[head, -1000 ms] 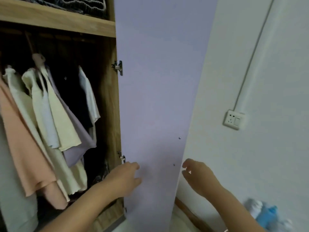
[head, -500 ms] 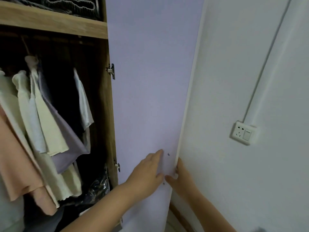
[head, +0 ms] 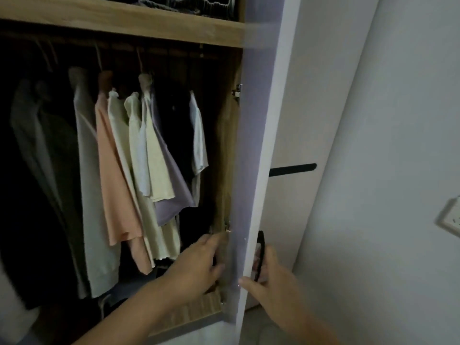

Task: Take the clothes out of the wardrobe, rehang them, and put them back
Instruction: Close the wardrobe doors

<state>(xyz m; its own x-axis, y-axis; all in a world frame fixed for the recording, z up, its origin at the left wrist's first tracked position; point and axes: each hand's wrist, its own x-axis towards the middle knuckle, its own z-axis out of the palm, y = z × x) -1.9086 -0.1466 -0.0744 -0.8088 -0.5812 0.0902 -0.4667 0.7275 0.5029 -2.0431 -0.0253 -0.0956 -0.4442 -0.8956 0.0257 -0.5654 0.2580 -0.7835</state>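
Now my right hand (head: 270, 277) wraps the door's (head: 258, 145) outer edge, thumb on the inner side and fingers curled round the dark handle (head: 260, 255) on its outer face. My left hand (head: 199, 267) reaches inside the wardrobe (head: 149, 23), fingers loose and fairly straight against the door's inner face by the lower hinge (head: 227, 229), holding nothing. Up and left of that hand the clothes (head: 139, 165) hang on the rail: a peach shirt (head: 112, 185), cream tops, a lilac one (head: 171, 195), with grey and dark garments farther left. Above them runs a wooden shelf with folded things on it. Right of my gripping hand, on the wall, sits a socket (head: 450, 220).
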